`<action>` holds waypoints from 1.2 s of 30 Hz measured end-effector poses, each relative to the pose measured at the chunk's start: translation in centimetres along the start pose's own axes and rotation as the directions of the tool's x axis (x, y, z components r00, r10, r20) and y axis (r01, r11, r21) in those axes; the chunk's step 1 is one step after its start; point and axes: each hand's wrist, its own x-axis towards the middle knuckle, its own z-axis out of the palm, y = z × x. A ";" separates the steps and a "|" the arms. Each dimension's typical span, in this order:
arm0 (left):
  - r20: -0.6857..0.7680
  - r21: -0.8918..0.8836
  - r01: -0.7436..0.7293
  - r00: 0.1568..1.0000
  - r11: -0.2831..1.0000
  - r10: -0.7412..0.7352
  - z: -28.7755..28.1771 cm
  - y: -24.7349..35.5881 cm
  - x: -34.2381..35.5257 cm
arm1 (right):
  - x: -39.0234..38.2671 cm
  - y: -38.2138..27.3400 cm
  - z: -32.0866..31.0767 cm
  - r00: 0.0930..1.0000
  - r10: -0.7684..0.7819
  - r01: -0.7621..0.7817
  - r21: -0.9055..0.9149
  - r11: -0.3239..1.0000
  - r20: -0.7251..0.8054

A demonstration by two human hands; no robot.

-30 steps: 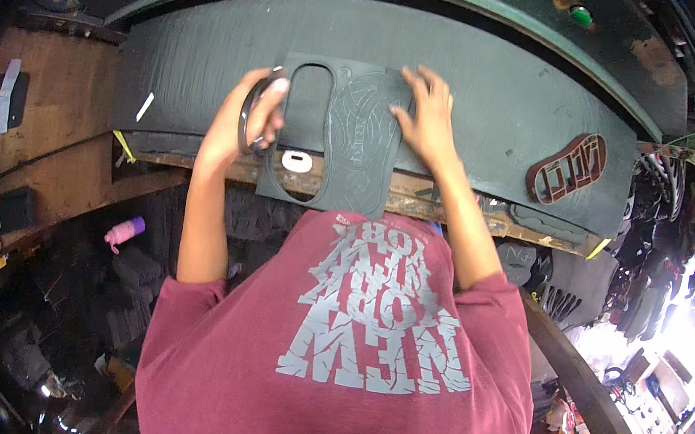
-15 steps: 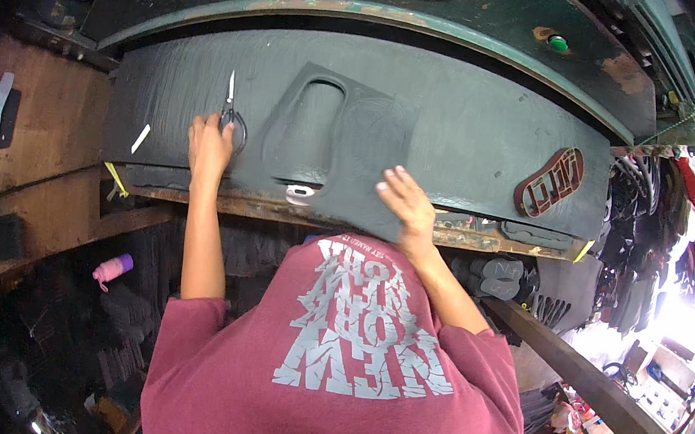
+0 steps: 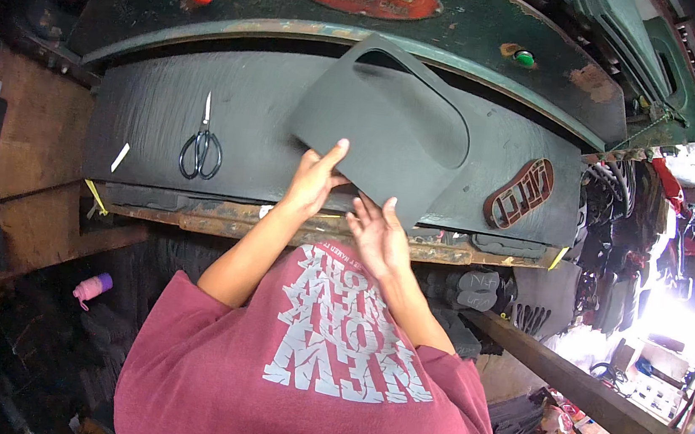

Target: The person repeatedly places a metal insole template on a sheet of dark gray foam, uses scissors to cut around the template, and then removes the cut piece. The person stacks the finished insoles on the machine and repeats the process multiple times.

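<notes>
"Green machine housing point(image 3: 259, 11) arches across the top of the frame, with a dark grey work surface point(image 3: 262, 102) below it. Where's the sheet?"

"Upper middle: the dark sheet point(image 3: 364, 141) tilts askew over that surface, apparently lifted, its rounded cut-out toward the upper right, its far corner overlapping the housing's rim."

"How would you handle it well?"

"I'd keep the strip around the cut-out from folding, since it looks narrow and floppy. Supporting the near edge at two spots should help, clear of the scissors point(image 3: 204, 129) at centre left and the sole-shaped red frame point(image 3: 521, 195) at centre right."

"And the hands?"

"Left hand point(image 3: 313, 183) pinches the near edge, thumb on top, fingers beneath, forearm slanting up from below. Right hand point(image 3: 382, 241) sits lower, palm turned upward, fingers loosely spread, thumb tip at the edge. I cannot tell whether it carries weight."

"Then the left probably bears most; a flatter right thumb should stop twisting."
</notes>
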 end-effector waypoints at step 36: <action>0.253 0.726 -0.443 0.884 0.526 0.394 -3.1 4.6 2.2 | 2.4 -18.4 -3.3 0.702 -0.186 0.366 -0.572 -0.734 0.688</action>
